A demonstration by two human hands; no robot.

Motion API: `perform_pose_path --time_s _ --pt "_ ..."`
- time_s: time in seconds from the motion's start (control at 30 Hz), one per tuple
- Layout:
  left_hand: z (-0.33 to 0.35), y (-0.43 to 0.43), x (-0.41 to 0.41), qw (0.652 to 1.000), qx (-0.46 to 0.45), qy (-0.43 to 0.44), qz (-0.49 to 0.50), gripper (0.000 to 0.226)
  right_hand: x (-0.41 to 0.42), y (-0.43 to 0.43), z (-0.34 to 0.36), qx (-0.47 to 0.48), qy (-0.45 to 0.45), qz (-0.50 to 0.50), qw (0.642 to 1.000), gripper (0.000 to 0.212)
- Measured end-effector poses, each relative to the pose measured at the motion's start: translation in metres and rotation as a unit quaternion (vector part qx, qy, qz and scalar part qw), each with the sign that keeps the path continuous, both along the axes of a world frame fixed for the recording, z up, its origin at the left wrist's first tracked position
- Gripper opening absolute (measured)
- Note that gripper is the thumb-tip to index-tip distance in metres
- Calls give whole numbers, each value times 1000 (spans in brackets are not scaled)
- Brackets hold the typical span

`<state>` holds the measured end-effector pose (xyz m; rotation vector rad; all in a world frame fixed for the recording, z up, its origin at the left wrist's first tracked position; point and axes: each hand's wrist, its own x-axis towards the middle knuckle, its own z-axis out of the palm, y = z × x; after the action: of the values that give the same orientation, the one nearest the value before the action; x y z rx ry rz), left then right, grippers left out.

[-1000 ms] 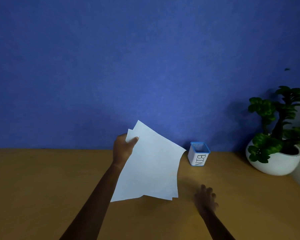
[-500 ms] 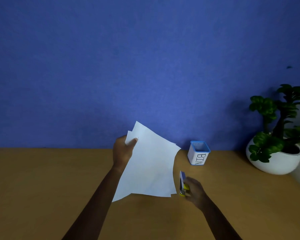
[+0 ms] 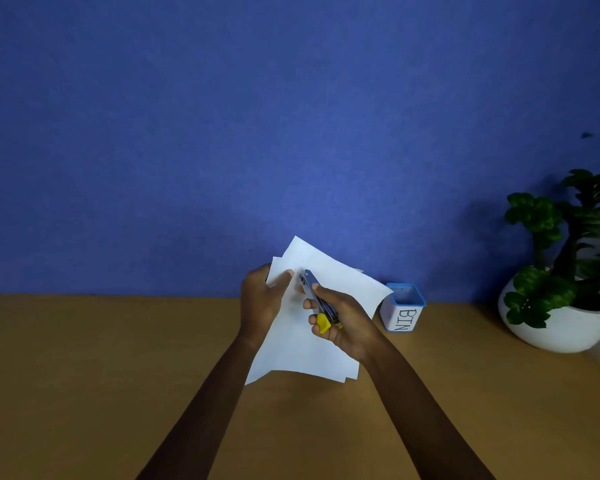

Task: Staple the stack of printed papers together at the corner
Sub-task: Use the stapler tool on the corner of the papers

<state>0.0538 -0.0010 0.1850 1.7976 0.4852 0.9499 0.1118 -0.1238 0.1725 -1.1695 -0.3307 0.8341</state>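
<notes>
My left hand (image 3: 262,301) holds a loose stack of white papers (image 3: 302,348) by its upper left corner, tilted above the wooden table. The sheets are slightly fanned, and their faces look blank from here. My right hand (image 3: 343,325) grips a small silver stapler (image 3: 314,294) with a yellow rear end. The stapler lies over the front of the stack, its nose pointing up-left and sitting just beside my left thumb at the held corner. Whether its jaws are around the paper edge cannot be made out.
A small white cup with a blue rim, marked BIN (image 3: 402,308), stands on the table (image 3: 84,375) to the right of the papers. A green plant in a white round pot (image 3: 555,320) is at the far right. A blue wall rises behind.
My right hand lifted the stapler from the table and brought it up-left onto the stack, near the corner held by my left hand. The papers shifted only slightly.
</notes>
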Motion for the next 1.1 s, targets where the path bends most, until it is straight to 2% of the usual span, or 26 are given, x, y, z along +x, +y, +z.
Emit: perform_pose_path --time_s 0.33,0.47,0.8,1.1 --pt "0 -2 -1 1000 12 -10 4 22 -9 2 14 -13 -39 -11 999 23" --pt "1 -5 0 1000 9 -8 4 6 -13 1 17 -16 -43 -14 999 24" --pt "4 -5 0 1000 2 -1 15 25 -20 0 28 -63 -82 -41 994 20" --pt "7 -15 -6 999 27 -13 44 30 -25 8 29 -145 -180 -104 967 19"
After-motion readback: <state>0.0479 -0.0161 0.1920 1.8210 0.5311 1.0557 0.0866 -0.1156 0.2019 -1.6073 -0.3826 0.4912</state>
